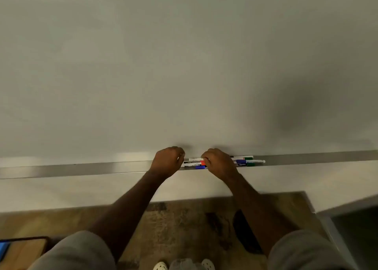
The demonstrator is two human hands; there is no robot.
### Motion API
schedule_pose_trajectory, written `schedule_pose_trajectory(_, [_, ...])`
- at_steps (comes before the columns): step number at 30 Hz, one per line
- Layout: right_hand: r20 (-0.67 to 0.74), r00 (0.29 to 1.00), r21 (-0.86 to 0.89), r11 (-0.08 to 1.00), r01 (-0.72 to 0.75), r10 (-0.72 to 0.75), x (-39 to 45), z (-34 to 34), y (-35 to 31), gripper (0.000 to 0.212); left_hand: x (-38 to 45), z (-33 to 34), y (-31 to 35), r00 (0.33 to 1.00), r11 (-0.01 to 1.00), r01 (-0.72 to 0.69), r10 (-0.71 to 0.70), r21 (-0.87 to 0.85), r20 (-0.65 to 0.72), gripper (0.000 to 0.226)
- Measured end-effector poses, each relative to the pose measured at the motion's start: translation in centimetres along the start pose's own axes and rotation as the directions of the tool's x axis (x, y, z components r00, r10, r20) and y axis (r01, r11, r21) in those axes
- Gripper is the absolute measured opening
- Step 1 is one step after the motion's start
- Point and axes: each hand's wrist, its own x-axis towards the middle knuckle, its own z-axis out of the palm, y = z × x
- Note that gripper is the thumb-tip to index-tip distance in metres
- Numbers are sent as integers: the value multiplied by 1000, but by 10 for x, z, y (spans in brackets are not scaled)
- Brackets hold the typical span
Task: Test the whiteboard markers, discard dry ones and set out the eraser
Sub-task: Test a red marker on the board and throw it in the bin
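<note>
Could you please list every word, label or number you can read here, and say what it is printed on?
None can be read.
Markers on the tray: dark print on the white barrels, too small and blurred.
Whiteboard: no writing.
Left hand and right hand: cover part of the markers.

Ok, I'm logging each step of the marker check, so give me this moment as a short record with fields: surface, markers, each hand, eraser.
surface: blank whiteboard with a metal tray along its bottom edge
markers: a cluster of markers lying lengthwise in the tray, with green, blue and red parts showing
left hand: left hand curled at the cluster's left end; grip unclear
right hand: right hand curled over the middle of the cluster; grip unclear
eraser: none visible
</note>
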Motion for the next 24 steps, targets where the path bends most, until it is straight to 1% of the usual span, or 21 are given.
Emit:
schedule_pose_trajectory(1, [22, 1000, -4, 1000, -11, 11, 2, 4, 1, 24, 3, 4, 0, 999, 1000, 21, -22, 22, 40, 23])
schedule_pose_trajectory(3, [17, 1000, 7, 1000, -19, 19, 5, 12, 5, 24, 10, 15, 0, 996, 998, 40, -44, 40, 79, 25])
schedule_pose_trajectory(5, [35, 999, -10, 999, -30, 31, 7, 20, 7, 25, 14, 25, 2, 986, 996, 57, -67, 72, 150, 27])
schedule_pose_trajectory(7, [38, 999, -19, 999, -34, 35, 10, 28, 11, 26, 19, 35, 2, 978, 992, 37, -61, 119, 200, 27])
schedule_pose_trajectory(11, [-17, 998, -30, 998, -58, 57, 13, 45, 22, 23, 27, 54, 6, 958, 979, -13, -45, 202, 282, 24])
schedule_pose_trajectory(14, [-13, 997, -68, 995, -78, 77, 15, 56, 29, 21, 32, 68, 6, 945, 975, -16, -57, 222, 321, 24])
schedule_pose_trajectory(17, [28, 994, -93, 990, -105, 108, 16, 64, 33, 27, 36, 79, 4, 930, 960, -49, -57, 277, 362, 27])
schedule_pose_trajectory(19, [23, 994, -98, 989, -109, 111, 16, 68, 33, 29, 38, 84, 4, 921, 948, -77, -51, 310, 386, 27])
schedule_pose_trajectory(24, [14, 993, -88, 989, -116, 118, 19, 74, 33, 35, 41, 92, 6, 921, 944, -88, -45, 319, 387, 33])
